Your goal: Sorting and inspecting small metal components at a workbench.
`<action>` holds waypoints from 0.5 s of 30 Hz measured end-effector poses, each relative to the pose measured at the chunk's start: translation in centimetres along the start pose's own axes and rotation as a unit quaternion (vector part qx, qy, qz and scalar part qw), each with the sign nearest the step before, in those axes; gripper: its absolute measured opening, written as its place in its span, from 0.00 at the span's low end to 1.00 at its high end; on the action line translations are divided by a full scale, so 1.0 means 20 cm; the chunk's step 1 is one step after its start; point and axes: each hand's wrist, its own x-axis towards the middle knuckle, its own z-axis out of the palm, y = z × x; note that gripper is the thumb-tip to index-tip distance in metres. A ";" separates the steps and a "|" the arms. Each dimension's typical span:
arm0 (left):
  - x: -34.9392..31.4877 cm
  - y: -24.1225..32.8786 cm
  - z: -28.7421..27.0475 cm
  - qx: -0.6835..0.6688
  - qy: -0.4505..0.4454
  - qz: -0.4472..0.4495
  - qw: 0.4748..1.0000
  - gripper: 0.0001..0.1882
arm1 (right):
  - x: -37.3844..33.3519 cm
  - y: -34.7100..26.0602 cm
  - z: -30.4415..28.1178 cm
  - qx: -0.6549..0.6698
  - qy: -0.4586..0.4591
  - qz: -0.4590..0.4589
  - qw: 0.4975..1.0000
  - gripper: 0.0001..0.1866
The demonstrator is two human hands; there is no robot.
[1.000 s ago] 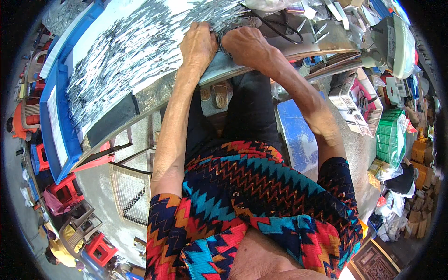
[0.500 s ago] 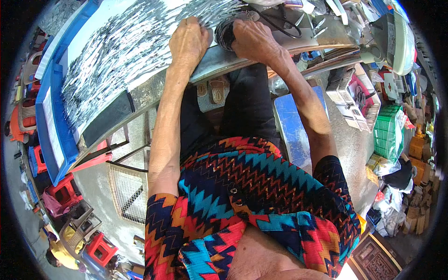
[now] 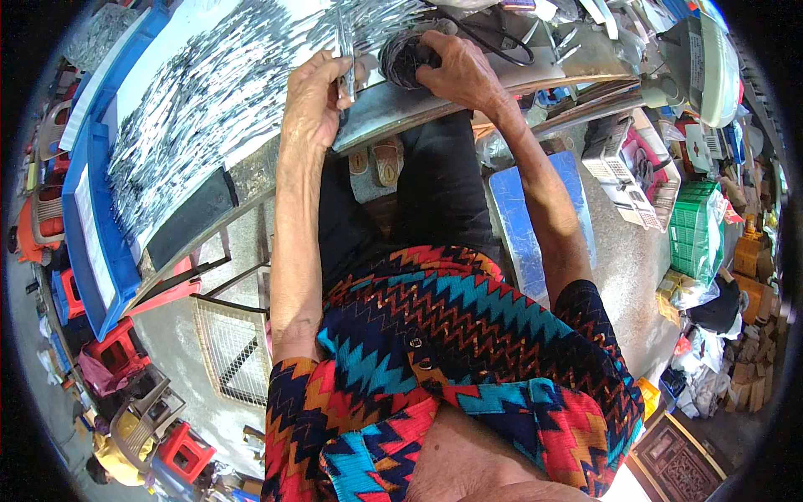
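Left hand (image 3: 308, 105) pinching a thin shiny strip (image 3: 346, 63), right hand (image 3: 462, 74) gripping the right side of a round dark bundle (image 3: 401, 58), bundle near the table's (image 3: 376, 125) front edge, little black-and-white bits (image 3: 196, 121) spread to the left.

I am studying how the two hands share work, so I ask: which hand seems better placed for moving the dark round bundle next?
Probably the right hand: it is at the right edge of the dark round bundle, while the left hand is occupied with a thin shiny piece.
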 end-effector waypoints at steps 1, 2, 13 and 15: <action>-0.01 0.00 0.00 -0.012 -0.004 -0.012 1.000 0.04 | -0.01 0.00 -0.01 0.020 0.005 0.009 1.000 0.16; -0.01 0.00 0.00 -0.012 -0.005 -0.012 1.000 0.04 | -0.01 0.00 -0.01 0.020 0.006 0.009 1.000 0.16; -0.15 -0.04 0.06 -0.134 -0.030 -0.050 0.989 0.08 | -0.05 0.01 -0.08 0.449 0.008 0.098 0.888 0.09; -0.16 -0.04 0.05 -0.141 -0.032 -0.039 0.989 0.09 | -0.05 -0.02 -0.07 0.487 0.014 0.094 0.868 0.08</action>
